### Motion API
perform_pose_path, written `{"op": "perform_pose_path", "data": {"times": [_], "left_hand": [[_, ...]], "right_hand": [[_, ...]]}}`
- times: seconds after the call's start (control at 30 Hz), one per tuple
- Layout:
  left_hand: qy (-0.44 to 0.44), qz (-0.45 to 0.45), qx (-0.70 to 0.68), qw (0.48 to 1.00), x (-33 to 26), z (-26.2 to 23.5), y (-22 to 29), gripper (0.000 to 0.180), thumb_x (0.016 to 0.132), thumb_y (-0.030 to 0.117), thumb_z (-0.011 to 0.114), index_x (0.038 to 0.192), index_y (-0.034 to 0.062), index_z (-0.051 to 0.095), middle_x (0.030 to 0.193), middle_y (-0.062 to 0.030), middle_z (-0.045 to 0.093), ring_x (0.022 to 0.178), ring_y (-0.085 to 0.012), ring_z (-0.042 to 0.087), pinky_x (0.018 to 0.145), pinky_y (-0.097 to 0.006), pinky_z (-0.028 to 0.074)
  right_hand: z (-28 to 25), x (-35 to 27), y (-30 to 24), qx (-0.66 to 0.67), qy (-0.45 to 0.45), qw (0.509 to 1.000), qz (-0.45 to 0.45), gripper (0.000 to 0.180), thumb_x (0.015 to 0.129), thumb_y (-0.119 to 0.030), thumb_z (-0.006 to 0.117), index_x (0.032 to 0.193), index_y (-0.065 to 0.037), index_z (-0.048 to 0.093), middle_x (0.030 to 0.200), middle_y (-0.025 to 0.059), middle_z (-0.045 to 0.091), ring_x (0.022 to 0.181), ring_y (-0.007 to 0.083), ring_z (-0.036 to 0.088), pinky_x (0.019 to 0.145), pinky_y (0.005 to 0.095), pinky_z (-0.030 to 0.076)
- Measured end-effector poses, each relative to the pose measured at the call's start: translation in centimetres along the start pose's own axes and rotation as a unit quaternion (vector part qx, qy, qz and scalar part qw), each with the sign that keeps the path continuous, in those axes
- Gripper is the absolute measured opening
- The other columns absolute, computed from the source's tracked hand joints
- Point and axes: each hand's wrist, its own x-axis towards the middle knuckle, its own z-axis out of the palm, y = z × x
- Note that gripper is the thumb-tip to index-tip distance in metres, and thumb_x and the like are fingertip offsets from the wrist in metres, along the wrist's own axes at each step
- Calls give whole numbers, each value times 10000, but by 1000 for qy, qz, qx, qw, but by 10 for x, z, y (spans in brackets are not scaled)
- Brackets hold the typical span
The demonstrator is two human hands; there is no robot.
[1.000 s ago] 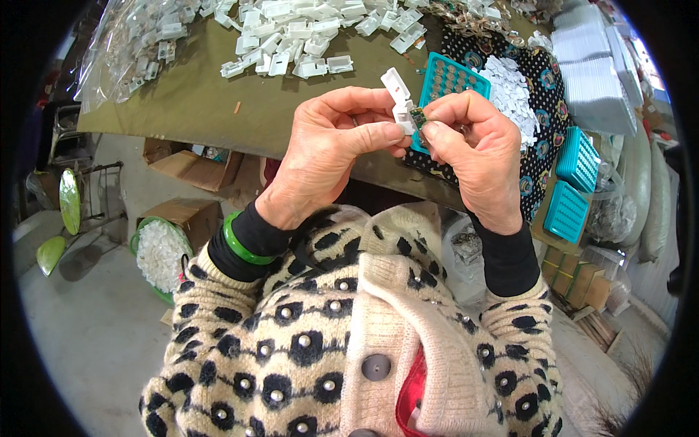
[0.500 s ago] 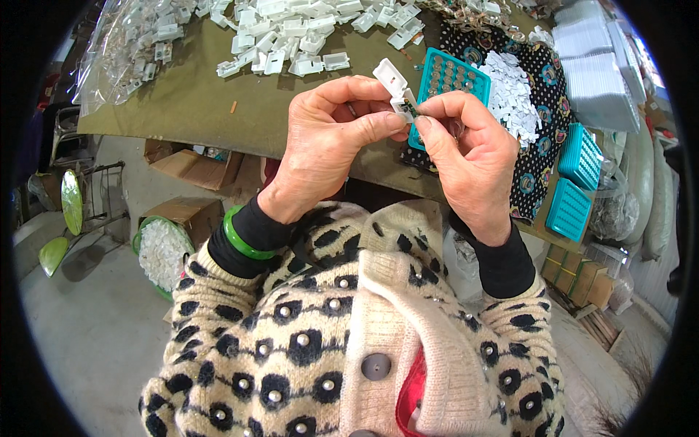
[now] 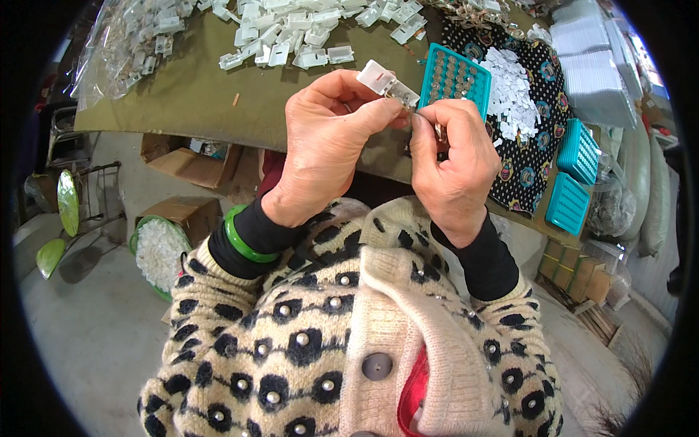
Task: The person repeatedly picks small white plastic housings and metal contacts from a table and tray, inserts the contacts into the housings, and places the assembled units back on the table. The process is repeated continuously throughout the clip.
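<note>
Above the near edge of the table, my left hand (image 3: 320,149) pinches a small white hinged plastic case (image 3: 376,77) between thumb and fingers. Its lid is swung up, and small parts show inside the lower half. My right hand (image 3: 455,164) is closed at the near right corner of the case, thumb against index finger. Whatever those fingertips pinch is too small to name, and something shiny shows among the curled fingers. Just beyond the right hand lies a teal tray (image 3: 480,86) with round metallic discs in it.
Many similar white cases (image 3: 291,33) are heaped at the table's far side, beside a clear plastic bag (image 3: 120,54) of parts. Small white flat pieces (image 3: 513,95) lie on a patterned black cloth (image 3: 550,76). Teal trays (image 3: 568,204) sit right. A tub of white pieces (image 3: 160,251) stands below left.
The case has tilted, with its lid now leaning further left and its inside turned more into sight. My right hand has shifted slightly left and down, still at the case.
</note>
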Motion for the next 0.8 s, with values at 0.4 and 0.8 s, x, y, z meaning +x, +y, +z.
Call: {"op": "perform_pose_path", "data": {"times": [0.4,0.8], "left_hand": [[8,62,41,997,-1,-9,1,136,810,-31,706,930,-18,644,879,-63,697,776,-83,664,699,-211,540],[3,74,100,992,-4,-11,3,127,824,-6,731,919,-11,647,860,-30,692,756,-49,631,684,-190,517]], "right_hand": [[12,6,0,-12,6,999,-49,132,804,57,649,881,-8,563,818,110,549,639,235,547,547,330,444],[10,8,-9,220,-46,941,253,119,856,-63,712,897,18,635,683,-32,593,561,10,449,492,190,371]]}}
